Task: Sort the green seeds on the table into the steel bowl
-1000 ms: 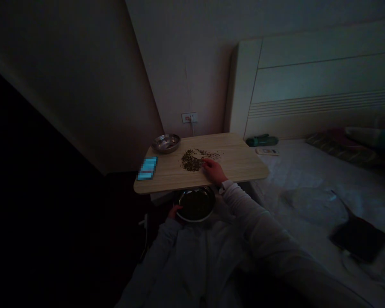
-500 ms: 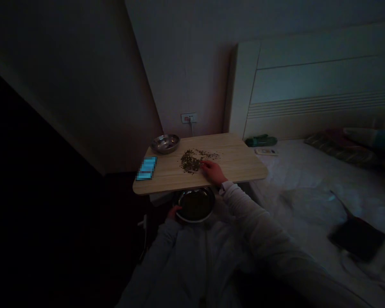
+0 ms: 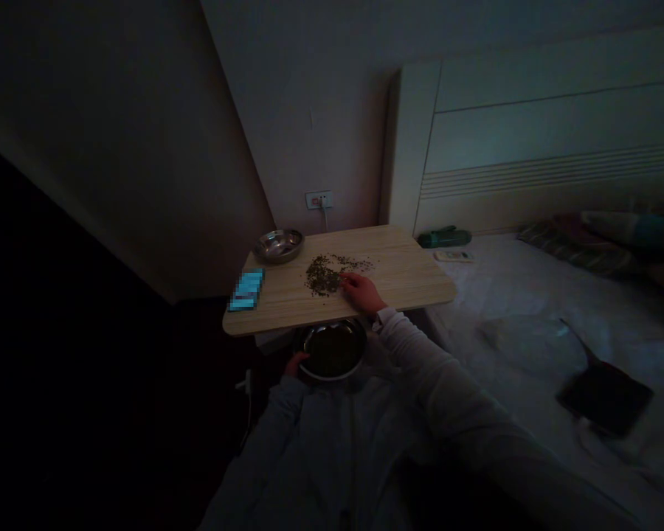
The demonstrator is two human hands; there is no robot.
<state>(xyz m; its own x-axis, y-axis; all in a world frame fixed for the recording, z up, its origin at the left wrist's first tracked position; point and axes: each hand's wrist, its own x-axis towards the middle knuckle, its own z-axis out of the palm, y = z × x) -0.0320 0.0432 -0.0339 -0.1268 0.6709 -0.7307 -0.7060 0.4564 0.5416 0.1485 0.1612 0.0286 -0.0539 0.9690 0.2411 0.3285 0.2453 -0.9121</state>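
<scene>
Small dark grains lie scattered in a loose patch on the light wooden tabletop. My right hand rests at the right edge of this patch, its fingers bent and drawn together at the grains; whatever lies between the fingertips is too small to make out. Below the table's front edge, my left hand grips the left rim of a metal bowl, thumb over the edge. Dark contents cover the bottom of that bowl. A second metal bowl stands at the table's back left corner.
A phone with a lit, blurred screen lies at the table's left. On the bed at right are a green bottle-like object, a pale remote and a dark flat square thing with a handle. A wall socket holds a plug.
The whole view has shifted slightly, so everything sits a little further left. My right hand stays at the grains with its fingers bent, and my left hand keeps hold of the bowl.
</scene>
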